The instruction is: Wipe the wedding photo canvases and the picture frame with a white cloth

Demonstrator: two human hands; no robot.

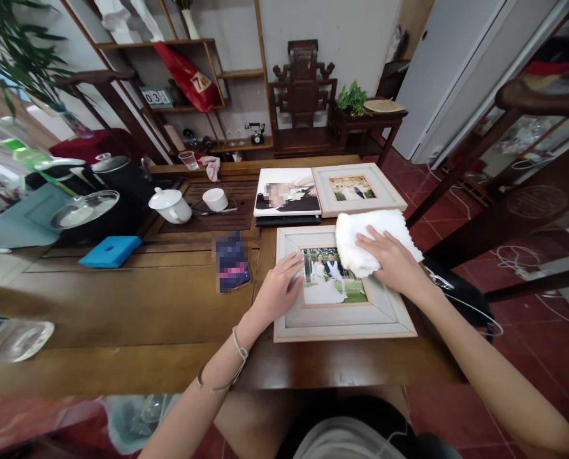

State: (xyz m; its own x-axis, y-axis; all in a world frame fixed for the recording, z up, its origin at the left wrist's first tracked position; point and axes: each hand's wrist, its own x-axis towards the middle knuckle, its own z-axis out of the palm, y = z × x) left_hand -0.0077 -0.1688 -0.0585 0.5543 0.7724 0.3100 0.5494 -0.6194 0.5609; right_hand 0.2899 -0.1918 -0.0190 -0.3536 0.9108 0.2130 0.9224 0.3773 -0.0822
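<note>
A whitish picture frame (pixel 294 325) lies flat near the table's front edge, with a photo (pixel 336 275) of a couple in wedding clothes inside it. My left hand (pixel 280 284) rests on the frame's left border, fingers stretched toward the photo's edge. Over the upper right corner, my right hand (pixel 392 258) presses a folded white towel (pixel 355 233) against the frame, its fingers on top of the cloth. The towel hides that corner and hangs past the right edge.
Behind lie a second light frame (pixel 389 194) and a black-and-white photo panel (pixel 288 178). Leftward are a phone (pixel 233 261), a blue block (pixel 109 251), a lidded white teapot (pixel 170 205) and a white cup (pixel 215 199). A dark wooden chair (pixel 518 204) stands right.
</note>
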